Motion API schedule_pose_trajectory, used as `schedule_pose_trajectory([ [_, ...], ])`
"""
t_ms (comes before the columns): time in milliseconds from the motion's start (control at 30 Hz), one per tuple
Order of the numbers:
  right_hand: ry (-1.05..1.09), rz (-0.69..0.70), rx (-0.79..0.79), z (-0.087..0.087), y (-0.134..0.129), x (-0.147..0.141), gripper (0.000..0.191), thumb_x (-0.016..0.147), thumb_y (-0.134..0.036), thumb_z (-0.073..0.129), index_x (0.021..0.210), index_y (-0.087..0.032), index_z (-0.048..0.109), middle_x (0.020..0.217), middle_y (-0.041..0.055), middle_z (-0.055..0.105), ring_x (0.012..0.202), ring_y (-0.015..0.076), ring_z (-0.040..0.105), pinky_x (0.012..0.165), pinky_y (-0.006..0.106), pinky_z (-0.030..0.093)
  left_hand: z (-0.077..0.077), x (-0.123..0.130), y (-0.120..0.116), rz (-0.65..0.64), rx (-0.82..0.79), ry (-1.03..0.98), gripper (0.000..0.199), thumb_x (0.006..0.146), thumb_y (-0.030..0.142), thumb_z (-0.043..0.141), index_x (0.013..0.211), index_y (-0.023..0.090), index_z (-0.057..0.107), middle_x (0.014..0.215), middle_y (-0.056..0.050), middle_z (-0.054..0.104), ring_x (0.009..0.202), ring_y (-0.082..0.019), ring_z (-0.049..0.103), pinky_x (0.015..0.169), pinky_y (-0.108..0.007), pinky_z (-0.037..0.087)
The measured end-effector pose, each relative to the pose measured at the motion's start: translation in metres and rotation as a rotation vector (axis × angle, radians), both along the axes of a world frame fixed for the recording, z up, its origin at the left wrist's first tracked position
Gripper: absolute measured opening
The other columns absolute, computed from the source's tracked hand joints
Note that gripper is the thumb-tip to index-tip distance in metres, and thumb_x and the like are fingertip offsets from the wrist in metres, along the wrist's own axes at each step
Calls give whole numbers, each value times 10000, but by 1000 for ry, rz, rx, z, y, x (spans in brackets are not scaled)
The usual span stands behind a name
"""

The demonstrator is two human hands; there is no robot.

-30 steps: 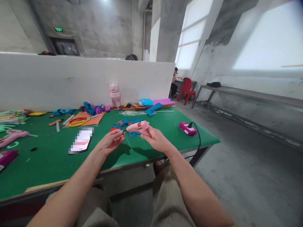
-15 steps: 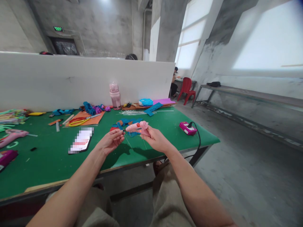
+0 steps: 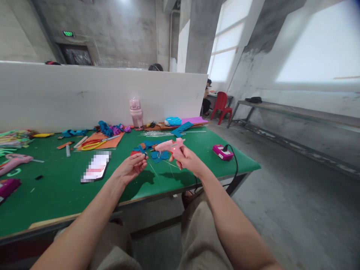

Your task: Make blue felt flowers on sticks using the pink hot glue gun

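My right hand [image 3: 187, 159] is wrapped round a pink glue gun [image 3: 172, 147], whose nozzle points left and whose small red light shows. My left hand [image 3: 132, 166] pinches a small blue piece [image 3: 142, 150] between thumb and fingers. A gap separates the nozzle from this piece. On the green table [image 3: 63, 202], beyond and between the hands, lie blue cut pieces [image 3: 160, 156] with some brown and red ones. Thin wires slant down near both hands.
A phone [image 3: 96, 167], red-and-yellow-handled pliers [image 3: 97, 144] and a second pink glue gun [image 3: 15, 162] lie leftward. A pink bottle [image 3: 136, 114] stands by the white partition [image 3: 107, 92]. A magenta power box [image 3: 223, 152] with a black cord sits right. A person [image 3: 206, 99] is seen beyond.
My right hand has drawn the glue gun a little right and tilted it, so its nozzle is farther from the blue piece. My left hand has barely moved.
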State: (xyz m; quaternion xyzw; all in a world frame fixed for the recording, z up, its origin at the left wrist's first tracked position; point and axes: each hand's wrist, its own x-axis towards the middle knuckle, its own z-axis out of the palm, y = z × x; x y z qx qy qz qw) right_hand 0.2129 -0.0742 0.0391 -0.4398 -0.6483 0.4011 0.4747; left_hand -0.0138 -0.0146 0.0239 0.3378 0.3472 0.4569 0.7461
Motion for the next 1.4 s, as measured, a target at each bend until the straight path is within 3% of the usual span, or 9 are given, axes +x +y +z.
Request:
schedule_pose_trajectory([
  [167, 196, -131, -211, -22, 25, 36, 241, 788, -328, 509, 935, -138, 534, 856, 64, 607, 565, 71, 532, 499, 188, 461, 1, -1, 0, -33, 14, -12, 65, 717, 46, 585, 707, 110, 585, 687, -54, 646, 505, -75, 591, 500, -171, 523],
  [300, 60, -256, -304, -35, 38, 55, 213, 762, -338, 533, 729, -128, 531, 560, 0, 532, 454, 66, 477, 439, 178, 420, 3, -2, -1, -27, 16, 0, 63, 705, 50, 602, 703, 112, 588, 688, -56, 646, 503, -80, 591, 494, -174, 523],
  [500, -225, -366, -360, -42, 40, 54, 334, 743, -452, 515, 637, -137, 542, 427, -24, 453, 369, 72, 387, 377, 195, 296, 3, -2, -3, -64, 38, -2, 58, 698, 66, 618, 705, 113, 585, 690, -46, 639, 507, -76, 588, 492, -175, 517],
  [733, -549, -536, -333, -32, 36, 60, 363, 706, -470, 540, 534, -151, 533, 413, 46, 508, 513, 166, 531, 516, 252, 357, 4, -3, -6, -96, 100, -9, 84, 683, 107, 648, 718, 121, 573, 699, -34, 635, 517, -68, 571, 497, -182, 502],
  [867, -517, -696, 12, -21, 25, 32, 286, 725, -450, 522, 745, -168, 561, 736, 66, 622, 742, 188, 574, 663, 289, 417, 1, -3, -6, -88, 116, 5, 100, 667, 127, 665, 734, 125, 591, 749, -41, 645, 579, -87, 592, 533, -201, 502],
  [933, -271, -454, 118, -18, 18, 4, 265, 769, -432, 478, 841, -187, 548, 808, 36, 631, 768, 161, 585, 713, 297, 440, -2, 0, -6, -68, 120, 4, 104, 650, 117, 676, 713, 126, 594, 791, -49, 653, 621, -100, 603, 548, -205, 496],
  [1067, 162, -17, -30, -20, 9, -55, 301, 727, -355, 569, 972, -205, 478, 781, 8, 642, 762, 142, 612, 724, 290, 473, -6, 7, -9, -36, 132, 4, 114, 619, 120, 701, 662, 117, 595, 779, -55, 656, 617, -104, 600, 531, -188, 466],
  [1200, 333, 0, -77, -22, 8, -83, 244, 727, -302, 556, 934, -209, 468, 644, -32, 591, 584, 116, 586, 546, 238, 485, -7, 11, -12, -70, 157, -27, 116, 627, 147, 702, 690, 124, 607, 644, -26, 623, 593, -118, 597, 557, -218, 469],
  [1400, 332, -104, 44, -22, 8, -87, 162, 752, -272, 510, 900, -208, 492, 548, -54, 564, 402, 67, 458, 365, 158, 334, -1, 11, -15, -75, 214, -82, 107, 630, 140, 699, 703, 112, 626, 644, -21, 609, 597, -100, 581, 585, -209, 476],
])
